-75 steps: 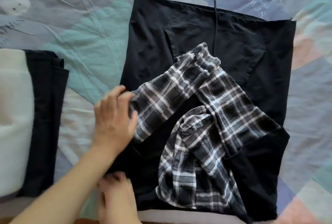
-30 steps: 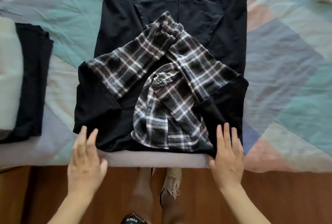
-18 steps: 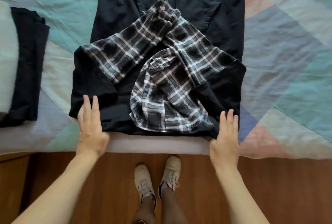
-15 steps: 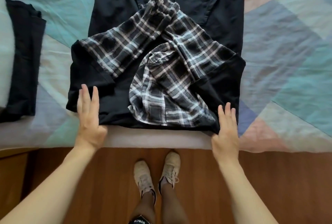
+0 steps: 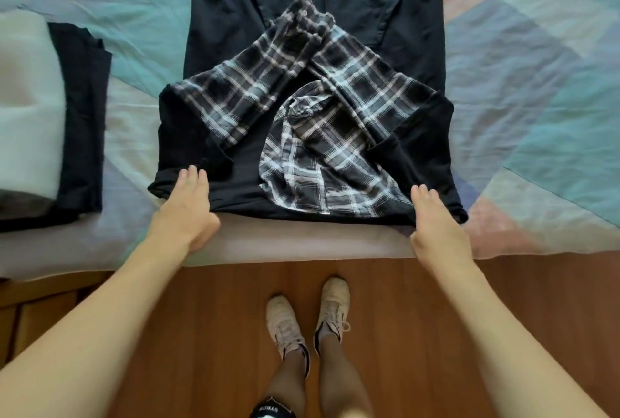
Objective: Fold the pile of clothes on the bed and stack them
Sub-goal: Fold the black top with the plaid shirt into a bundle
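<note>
On the bed's left side sits a folded stack [image 5: 50,115]: a pale, whitish piece beside a dark folded garment, both lying flat on the patchwork bedspread [image 5: 536,89]. Right of that, the left hand [image 5: 186,213] lies at the near left corner of the black garment [image 5: 412,32], its fingers [image 5: 193,179] laid on top of the cloth and the thumb tucked at the hem, so it appears to be taking hold of that edge. Across the middle, the garment's plaid sleeves [image 5: 302,89] are folded inward and cross over its black body, with plaid lining showing below them. At the near right corner the right hand [image 5: 436,226] rests likewise, fingers over the hem, thumb hidden at the edge. Below, sneakers [image 5: 308,313] stand on the wooden floor [image 5: 402,317].
</note>
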